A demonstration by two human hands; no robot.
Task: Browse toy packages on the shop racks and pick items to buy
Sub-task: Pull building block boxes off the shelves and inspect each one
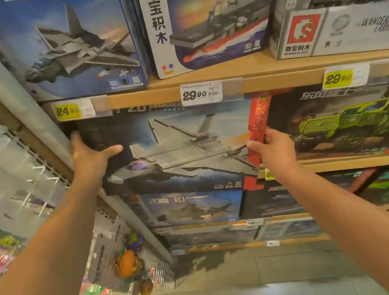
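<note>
Fighter-jet block set box (183, 149) sits mid-frame on the second wooden shelf (346, 162), under the 29.90 price tag (201, 93). Left hand (88, 158) grips its left edge, thumb across the front, fingers behind. Right hand (273, 149) pinches the right edge at the red side strip. Box looks tilted, its bottom hanging over the shelf lip, so probably half pulled from its slot. Green military truck box (355, 121) stands just beside it on the right; helicopter box (193, 207) is on the shelf below. Progress: browsing has reached this rack, one candidate is in hand. Left to do: pull it clear, inspect, decide. No basket or picked items visible.
</note>
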